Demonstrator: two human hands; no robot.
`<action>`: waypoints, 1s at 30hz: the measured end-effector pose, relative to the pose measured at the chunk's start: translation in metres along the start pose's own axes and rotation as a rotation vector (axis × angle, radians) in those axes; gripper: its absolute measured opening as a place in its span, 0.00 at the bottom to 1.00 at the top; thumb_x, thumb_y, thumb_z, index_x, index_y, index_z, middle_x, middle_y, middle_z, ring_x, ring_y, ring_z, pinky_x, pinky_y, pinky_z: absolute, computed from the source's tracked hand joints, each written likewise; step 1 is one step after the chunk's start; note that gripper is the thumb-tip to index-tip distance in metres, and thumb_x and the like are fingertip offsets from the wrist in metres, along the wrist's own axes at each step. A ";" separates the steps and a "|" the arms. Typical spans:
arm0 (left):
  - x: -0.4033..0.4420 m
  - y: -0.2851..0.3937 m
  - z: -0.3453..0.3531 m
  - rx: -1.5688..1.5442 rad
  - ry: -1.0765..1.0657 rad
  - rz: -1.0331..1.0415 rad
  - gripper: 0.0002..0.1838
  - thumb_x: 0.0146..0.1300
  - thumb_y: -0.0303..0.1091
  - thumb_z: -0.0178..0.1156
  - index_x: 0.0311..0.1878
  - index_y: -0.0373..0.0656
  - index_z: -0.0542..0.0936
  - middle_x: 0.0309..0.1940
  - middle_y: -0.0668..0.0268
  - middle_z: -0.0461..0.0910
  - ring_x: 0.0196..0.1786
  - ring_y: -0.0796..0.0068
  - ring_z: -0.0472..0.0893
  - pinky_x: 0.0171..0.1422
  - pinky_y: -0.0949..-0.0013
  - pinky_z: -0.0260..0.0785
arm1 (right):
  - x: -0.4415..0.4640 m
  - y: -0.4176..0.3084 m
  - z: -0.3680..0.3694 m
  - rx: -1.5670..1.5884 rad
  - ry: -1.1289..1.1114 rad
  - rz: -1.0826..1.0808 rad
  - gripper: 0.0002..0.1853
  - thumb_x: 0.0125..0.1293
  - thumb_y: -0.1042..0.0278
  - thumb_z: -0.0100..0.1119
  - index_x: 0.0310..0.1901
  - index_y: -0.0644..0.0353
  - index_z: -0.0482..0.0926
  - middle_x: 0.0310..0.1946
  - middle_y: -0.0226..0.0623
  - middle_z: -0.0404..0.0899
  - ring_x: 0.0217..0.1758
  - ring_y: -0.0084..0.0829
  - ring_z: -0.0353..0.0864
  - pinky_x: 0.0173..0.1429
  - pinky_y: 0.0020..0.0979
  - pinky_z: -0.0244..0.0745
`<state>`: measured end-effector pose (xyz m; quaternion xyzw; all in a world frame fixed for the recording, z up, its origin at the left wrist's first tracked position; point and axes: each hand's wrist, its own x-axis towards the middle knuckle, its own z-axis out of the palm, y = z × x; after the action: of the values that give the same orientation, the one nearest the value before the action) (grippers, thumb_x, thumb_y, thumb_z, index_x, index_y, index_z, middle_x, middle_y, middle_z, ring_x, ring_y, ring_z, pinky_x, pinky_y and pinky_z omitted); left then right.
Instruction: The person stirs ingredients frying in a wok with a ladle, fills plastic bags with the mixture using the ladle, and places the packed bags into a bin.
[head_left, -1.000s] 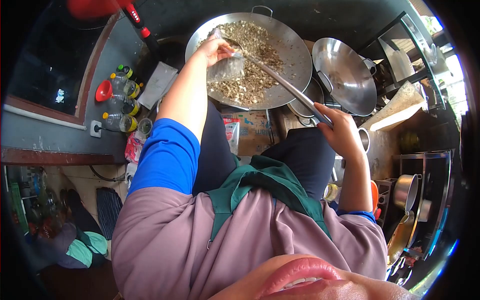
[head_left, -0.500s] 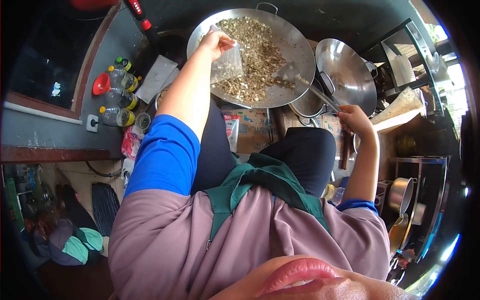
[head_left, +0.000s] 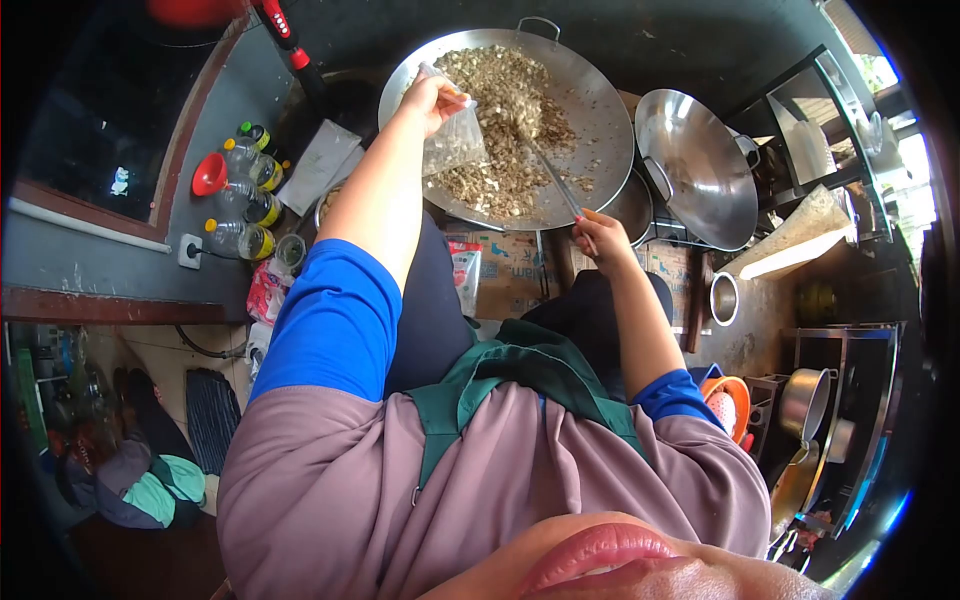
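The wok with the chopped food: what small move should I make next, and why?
Probably turn the chopped food with the long-handled utensil: your right hand holds it, and its far end is among that food. Your left hand holds the plastic bag over the wok.

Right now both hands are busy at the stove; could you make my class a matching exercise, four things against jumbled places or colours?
Things:
1. clear plastic bag
2. long-handled utensil
3. funnel
4. smaller wok

Places or colours:
A. red
B. in the right hand
C. right of the large wok
D. in the left hand

Pairs: 1-D, 2-B, 3-A, 4-C
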<state>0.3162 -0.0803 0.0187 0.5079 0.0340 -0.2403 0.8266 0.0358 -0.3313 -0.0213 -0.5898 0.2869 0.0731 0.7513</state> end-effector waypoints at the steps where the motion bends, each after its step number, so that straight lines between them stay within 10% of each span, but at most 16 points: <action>1: 0.000 -0.002 -0.001 -0.002 -0.018 -0.009 0.24 0.55 0.24 0.49 0.56 0.42 0.59 0.30 0.53 0.77 0.33 0.61 0.82 0.39 0.64 0.79 | -0.013 -0.007 -0.002 -0.037 0.011 -0.025 0.08 0.63 0.71 0.55 0.42 0.64 0.76 0.22 0.28 0.72 0.17 0.16 0.67 0.19 0.17 0.61; 15: -0.002 -0.003 0.006 0.103 -0.128 -0.081 0.30 0.55 0.23 0.49 0.62 0.45 0.55 0.31 0.50 0.80 0.32 0.61 0.82 0.37 0.66 0.79 | -0.171 -0.112 0.010 -0.517 -0.094 -0.270 0.25 0.61 0.72 0.57 0.61 0.65 0.69 0.22 0.25 0.71 0.18 0.11 0.66 0.20 0.15 0.61; 19: -0.002 0.003 0.001 0.136 -0.264 -0.161 0.39 0.54 0.23 0.49 0.69 0.48 0.46 0.32 0.50 0.79 0.33 0.63 0.82 0.38 0.66 0.79 | -0.170 -0.108 0.016 -1.273 0.037 -0.830 0.26 0.56 0.74 0.58 0.59 0.56 0.72 0.22 0.39 0.77 0.24 0.38 0.77 0.33 0.34 0.72; 23: -0.012 -0.001 0.005 0.232 -0.214 -0.053 0.40 0.54 0.23 0.49 0.69 0.48 0.44 0.32 0.51 0.79 0.34 0.62 0.82 0.38 0.65 0.79 | -0.198 -0.136 0.051 -1.569 0.264 -0.526 0.24 0.53 0.74 0.60 0.54 0.53 0.76 0.36 0.47 0.80 0.41 0.48 0.79 0.48 0.40 0.72; 30: -0.009 0.000 0.006 0.149 -0.124 -0.063 0.31 0.53 0.22 0.48 0.63 0.44 0.54 0.32 0.49 0.79 0.32 0.61 0.82 0.37 0.65 0.80 | -0.192 -0.145 -0.001 -1.108 0.235 -0.602 0.24 0.53 0.77 0.61 0.55 0.59 0.75 0.38 0.47 0.81 0.40 0.37 0.82 0.46 0.31 0.73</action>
<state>0.3067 -0.0818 0.0238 0.5507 -0.0190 -0.2990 0.7791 -0.0584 -0.3305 0.2003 -0.9495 0.1087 -0.0687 0.2863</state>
